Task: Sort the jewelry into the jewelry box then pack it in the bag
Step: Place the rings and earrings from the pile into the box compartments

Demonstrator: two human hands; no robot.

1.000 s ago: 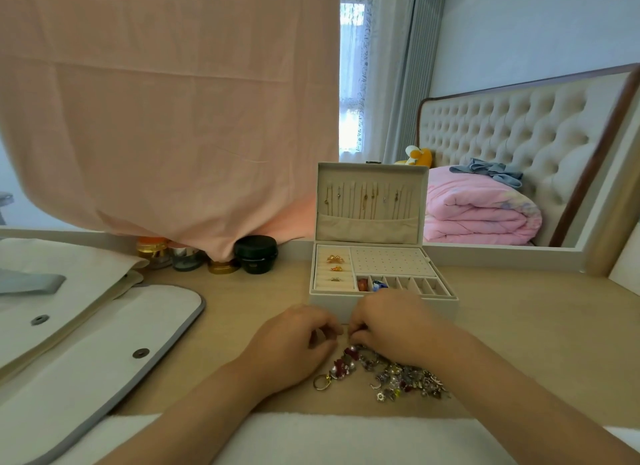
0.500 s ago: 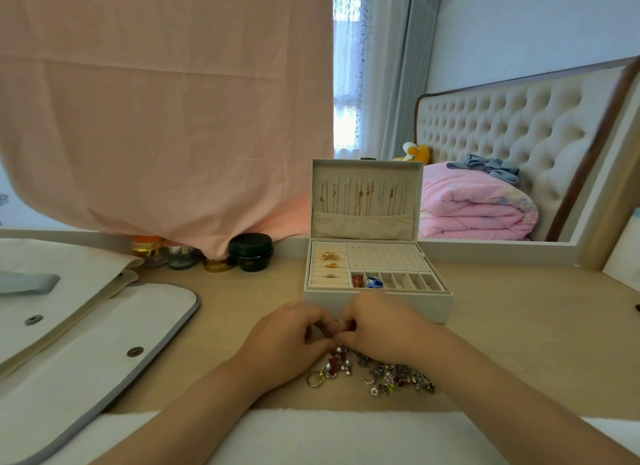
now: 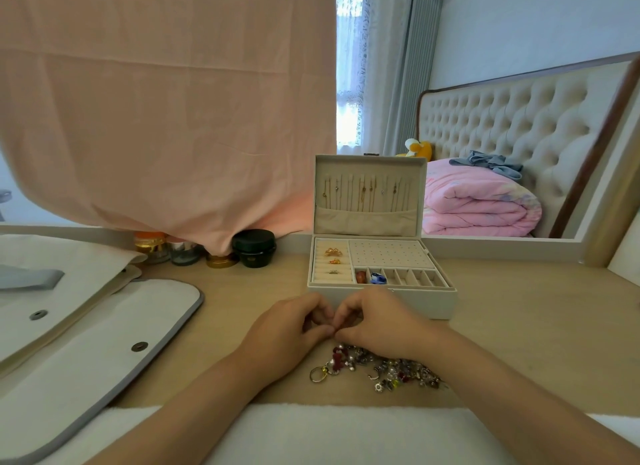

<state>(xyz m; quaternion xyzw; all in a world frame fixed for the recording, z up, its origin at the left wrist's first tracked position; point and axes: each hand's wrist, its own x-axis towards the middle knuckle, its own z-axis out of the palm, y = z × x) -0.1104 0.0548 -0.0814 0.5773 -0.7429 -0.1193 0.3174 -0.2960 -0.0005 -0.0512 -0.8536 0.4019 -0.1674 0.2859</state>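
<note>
L hand [image 3: 287,329], R hand [image 3: 384,322] curled together, contents unseen.

Cream jewelry box [image 3: 381,300], pink cloth [image 3: 166,118]

My left hand [image 3: 287,329] and right hand [image 3: 379,321] have lifted off the tangled heap of silver-and-red jewelry [image 3: 384,367]. Fingertips now meet above it, possibly pinching one piece.

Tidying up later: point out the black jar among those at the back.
The black jar, rightmost in the row, nearest the jewelry box; the others look orange, clear or gold.
</note>
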